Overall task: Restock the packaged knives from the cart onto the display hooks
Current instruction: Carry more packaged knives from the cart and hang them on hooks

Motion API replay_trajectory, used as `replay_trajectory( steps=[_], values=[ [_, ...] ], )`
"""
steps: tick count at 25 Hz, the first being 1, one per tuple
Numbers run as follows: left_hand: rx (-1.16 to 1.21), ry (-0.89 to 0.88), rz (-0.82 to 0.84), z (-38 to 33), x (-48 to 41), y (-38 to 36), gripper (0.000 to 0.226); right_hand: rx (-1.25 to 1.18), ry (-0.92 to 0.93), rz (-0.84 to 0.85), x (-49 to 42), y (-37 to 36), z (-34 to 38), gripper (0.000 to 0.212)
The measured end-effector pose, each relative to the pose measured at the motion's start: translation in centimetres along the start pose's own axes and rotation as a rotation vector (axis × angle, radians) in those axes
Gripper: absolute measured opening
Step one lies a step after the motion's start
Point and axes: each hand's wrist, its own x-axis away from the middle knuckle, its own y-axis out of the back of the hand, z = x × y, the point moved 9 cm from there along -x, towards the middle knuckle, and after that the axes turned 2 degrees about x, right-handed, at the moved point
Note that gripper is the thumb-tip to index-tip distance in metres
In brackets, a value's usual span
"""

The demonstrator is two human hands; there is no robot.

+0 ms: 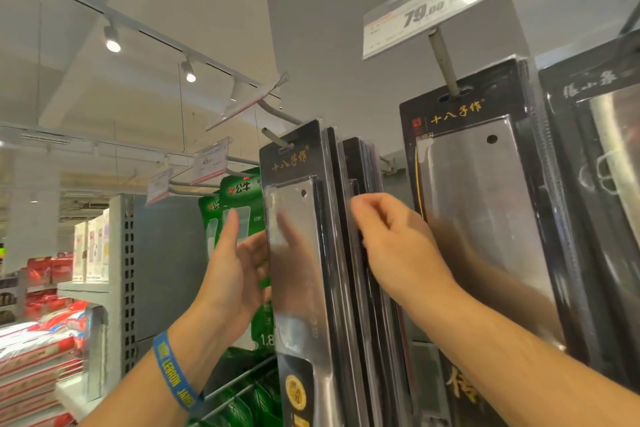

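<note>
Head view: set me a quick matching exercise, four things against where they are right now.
1 79.00 price tag
2 green packages
3 wristband
4 right hand

a round the wrist of the left hand
b pinching the rear knife packs
c at the tip of a hook
d left of the front knife pack

Pairs: 1-c, 2-d, 3-a, 4-b

glossy plastic knife pack; shiny metal blade; matt metal hook.
</note>
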Motion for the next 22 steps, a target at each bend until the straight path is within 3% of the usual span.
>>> replay_trajectory(
  steps=[4,8,18,22],
  values=[
    [0.015,0.028,-0.001,0.1,-1.0,-0.3,0.094,0.19,-0.051,-0.117,-1.5,1.6,-1.6,0.033],
    [0.079,0.078,0.001,0.5,-1.7,-0.7,0.088,0.278,-0.035,-0.143,-2.8,1.8,-2.3,0.031],
    [-0.016,0.065,0.038,-0.4,-1.0,-1.4,0.091,-0.069,-0.084,0.003,-2.9,-1.2,-3.3,0.017],
    [-0.045,0.04,0.057,-1.1,0.1,-1.2,0.089,-0.186,-0.152,0.115,-2.3,-2.3,-4.0,0.04]
  ],
)
